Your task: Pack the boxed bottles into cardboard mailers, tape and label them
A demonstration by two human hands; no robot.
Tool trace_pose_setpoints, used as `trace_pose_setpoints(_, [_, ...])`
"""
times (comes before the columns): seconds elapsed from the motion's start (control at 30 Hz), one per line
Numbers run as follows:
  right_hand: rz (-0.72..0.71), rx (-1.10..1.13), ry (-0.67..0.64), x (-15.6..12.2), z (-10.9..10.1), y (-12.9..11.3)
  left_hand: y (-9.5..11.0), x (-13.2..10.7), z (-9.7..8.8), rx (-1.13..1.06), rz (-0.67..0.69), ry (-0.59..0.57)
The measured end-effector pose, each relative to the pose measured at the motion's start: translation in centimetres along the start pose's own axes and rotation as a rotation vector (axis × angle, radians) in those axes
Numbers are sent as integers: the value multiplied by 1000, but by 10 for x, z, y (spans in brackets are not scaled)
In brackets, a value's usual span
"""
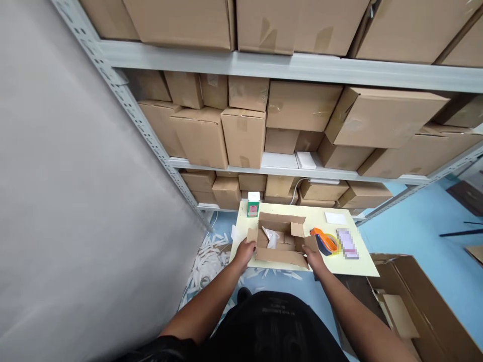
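An open cardboard box [282,257] rests on the pale yellow table with its flaps spread. A crumpled white piece [271,238], perhaps plastic or paper, lies inside it. My left hand [246,250] grips the flap at the box's left end, fingers closed on the cardboard. At the opposite end my right hand [312,257] holds the right flap, thumb on the inner side. Just right of the box sits an orange and blue tape dispenser [325,242] with a yellowish roll. A small green and white box [253,205] stands behind the box's left corner.
The table [362,261] also bears a white card [335,218] and a blurred pinkish packet [347,244]. Metal shelving [264,61] full of cartons rises behind. White scraps [206,261] litter the floor at left, beside a grey wall [94,226]. A large open carton [433,301] stands at right.
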State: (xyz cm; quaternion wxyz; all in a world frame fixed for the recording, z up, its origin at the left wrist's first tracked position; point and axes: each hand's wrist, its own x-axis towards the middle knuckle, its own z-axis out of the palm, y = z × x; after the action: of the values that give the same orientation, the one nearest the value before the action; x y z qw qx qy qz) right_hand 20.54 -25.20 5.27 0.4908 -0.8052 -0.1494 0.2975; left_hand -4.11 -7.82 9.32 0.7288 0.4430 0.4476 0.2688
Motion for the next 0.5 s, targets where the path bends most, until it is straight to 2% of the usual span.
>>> trace_pose_setpoints(0.07, [78,40,18,0,4,-4,4,8,-12,65,-19,-27])
trace_pose_setpoints(0.13, [141,73,19,-2,4,-9,15,14,-24,148,-22,-4])
trace_pose_setpoints(0.2, [169,93,-24,-6,1,-15,35,21,-33,260,70,58])
trace_pose_setpoints(0.27, [160,89,-98,-10,-6,-19,64,30,-34,451,278,118])
trace_pose_setpoints(0.33, [100,63,-180,-13,-15,-23,95,44,-25,694,432,154])
trace_pose_setpoints(0.4, [41,47,-221,-17,-26,-24,122,65,-8,937,494,185])
trace_pose_setpoints(0.5, [0,43,-211,-22,-45,-23,143,106,25,1235,403,203])
